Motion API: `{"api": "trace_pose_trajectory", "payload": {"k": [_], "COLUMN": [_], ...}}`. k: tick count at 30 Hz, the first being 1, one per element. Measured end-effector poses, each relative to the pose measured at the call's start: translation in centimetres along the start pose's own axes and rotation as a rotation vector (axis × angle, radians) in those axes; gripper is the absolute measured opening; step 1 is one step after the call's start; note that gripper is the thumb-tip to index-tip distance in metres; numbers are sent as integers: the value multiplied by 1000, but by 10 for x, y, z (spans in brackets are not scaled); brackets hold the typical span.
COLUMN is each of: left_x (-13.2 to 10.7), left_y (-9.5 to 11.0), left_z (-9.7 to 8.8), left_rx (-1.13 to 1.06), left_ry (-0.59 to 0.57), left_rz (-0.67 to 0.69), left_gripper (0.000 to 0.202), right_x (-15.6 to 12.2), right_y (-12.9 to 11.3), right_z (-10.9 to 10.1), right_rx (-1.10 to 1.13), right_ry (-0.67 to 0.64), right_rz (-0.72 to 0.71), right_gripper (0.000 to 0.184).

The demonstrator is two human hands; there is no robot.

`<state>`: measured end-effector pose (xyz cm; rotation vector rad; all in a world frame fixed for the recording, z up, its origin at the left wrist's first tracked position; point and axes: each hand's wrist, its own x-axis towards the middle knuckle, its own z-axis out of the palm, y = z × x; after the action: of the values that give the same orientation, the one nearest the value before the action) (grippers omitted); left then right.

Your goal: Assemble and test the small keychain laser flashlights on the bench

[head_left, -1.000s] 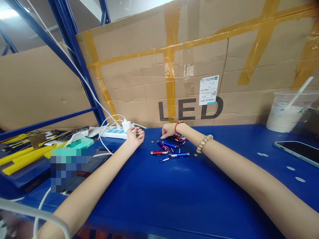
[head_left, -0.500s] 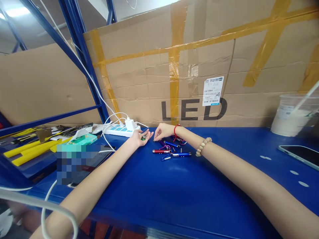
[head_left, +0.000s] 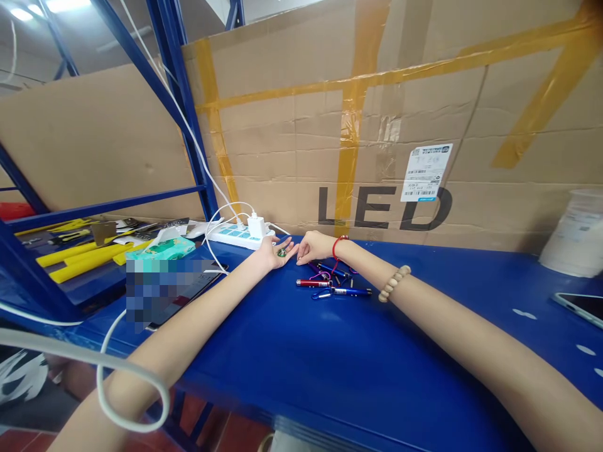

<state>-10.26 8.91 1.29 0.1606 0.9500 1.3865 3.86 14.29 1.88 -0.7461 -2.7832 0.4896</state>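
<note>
Left hand [head_left: 276,252] lies on the surface [head_left: 330,351] with a small part [head_left: 281,253] in its palm, and the right hand [head_left: 315,246] is just right of it. Penlights [head_left: 330,282] lie beside the right wrist. Power strip [head_left: 235,233] sits behind the left hand, cardboard box [head_left: 377,125] behind everything, cup [head_left: 572,235] and phone [head_left: 581,304] far right.

Taped cardboard box [head_left: 400,94] behind, with power strip [head_left: 234,235] left and plastic cup [head_left: 577,238], phone [head_left: 581,306] right.

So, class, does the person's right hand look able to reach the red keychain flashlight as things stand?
Probably yes. The right hand is just beyond the red keychain flashlight, which lies uncovered on the blue table, and nothing blocks the way between them.
</note>
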Motion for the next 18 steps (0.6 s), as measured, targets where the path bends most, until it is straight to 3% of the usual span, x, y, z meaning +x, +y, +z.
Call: {"api": "trace_pose_trajectory", "payload": {"k": [11, 18], "left_x": [-6, -3], "left_y": [0, 3], "left_z": [3, 2], "left_rx": [-2, -20], "left_ry": [6, 37], "left_rz": [3, 36], "left_gripper": [23, 23], "right_x": [-4, -5], "right_y": [-7, -9], "right_z": [4, 1], "right_rx": [14, 49], "right_ry": [29, 112], "right_rz": [146, 185], "right_gripper": [17, 8]}}
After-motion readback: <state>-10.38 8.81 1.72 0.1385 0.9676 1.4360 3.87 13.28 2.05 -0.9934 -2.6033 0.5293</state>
